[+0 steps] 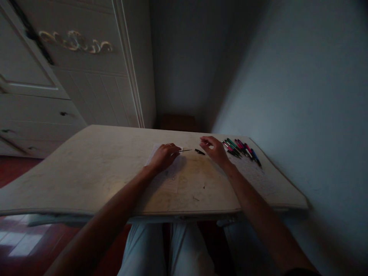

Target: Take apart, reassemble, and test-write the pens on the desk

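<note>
Head view: with left hand we are pinching thin rod; black piece is lying right of pinch; whether right hand is gripping, we cannot say.

A pale cabinet is standing on the left beyond the table; a scrolled ornament is decorating it, and dark knobs are dotting its drawers. A plain wall is rising on the right. Reddish flooring is showing at left, where a bright patch is lying.
</note>
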`<state>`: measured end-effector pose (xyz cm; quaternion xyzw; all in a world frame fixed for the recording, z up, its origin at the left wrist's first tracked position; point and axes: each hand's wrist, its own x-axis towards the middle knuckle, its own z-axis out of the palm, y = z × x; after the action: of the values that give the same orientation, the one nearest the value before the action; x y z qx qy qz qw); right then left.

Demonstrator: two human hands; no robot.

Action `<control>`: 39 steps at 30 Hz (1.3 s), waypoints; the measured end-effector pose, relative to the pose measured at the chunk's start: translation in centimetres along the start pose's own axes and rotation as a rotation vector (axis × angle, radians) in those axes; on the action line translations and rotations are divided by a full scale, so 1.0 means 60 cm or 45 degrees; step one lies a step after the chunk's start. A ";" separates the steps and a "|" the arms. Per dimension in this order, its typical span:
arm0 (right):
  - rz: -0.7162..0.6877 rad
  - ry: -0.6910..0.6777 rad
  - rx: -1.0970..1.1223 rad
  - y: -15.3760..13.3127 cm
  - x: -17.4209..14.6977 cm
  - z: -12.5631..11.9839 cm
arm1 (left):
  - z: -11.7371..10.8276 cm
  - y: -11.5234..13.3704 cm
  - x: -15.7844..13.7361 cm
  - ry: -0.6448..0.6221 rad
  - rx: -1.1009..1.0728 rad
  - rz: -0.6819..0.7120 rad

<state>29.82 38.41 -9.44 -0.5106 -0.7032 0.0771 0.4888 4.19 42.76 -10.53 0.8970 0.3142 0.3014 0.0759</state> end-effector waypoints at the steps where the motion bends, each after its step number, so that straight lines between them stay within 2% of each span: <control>1: 0.004 -0.009 -0.041 0.006 0.001 -0.006 | 0.000 0.000 0.000 -0.002 0.002 -0.011; 5: 0.031 -0.190 -0.107 0.020 0.000 -0.016 | -0.002 0.001 0.000 -0.019 0.007 -0.059; 10: 0.067 -0.397 -0.162 0.023 -0.008 -0.011 | -0.006 0.002 0.000 -0.015 0.005 -0.073; 19: 0.039 -0.386 -0.191 0.039 -0.009 -0.016 | -0.003 -0.002 -0.001 0.023 -0.003 -0.049; 27: 0.047 -0.450 -0.365 0.047 -0.010 -0.025 | -0.010 0.004 0.001 -0.001 0.012 -0.068; 30: 0.058 -0.409 -0.404 0.048 -0.012 -0.026 | -0.009 0.003 0.001 -0.008 0.017 -0.071; 34: 0.108 -0.222 -0.403 0.046 -0.008 -0.028 | -0.008 0.001 0.000 -0.011 0.021 -0.086; 37: 0.136 -0.084 -0.282 0.033 -0.004 -0.025 | -0.007 0.000 0.000 -0.012 0.024 -0.098; 39: 0.084 -0.057 -0.175 0.020 -0.004 -0.020 | -0.007 0.000 -0.001 -0.006 0.030 -0.101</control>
<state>31.51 38.33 -9.71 -0.5639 -0.7004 0.0562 0.4340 3.94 42.71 -10.23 0.8854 0.3529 0.2923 0.0781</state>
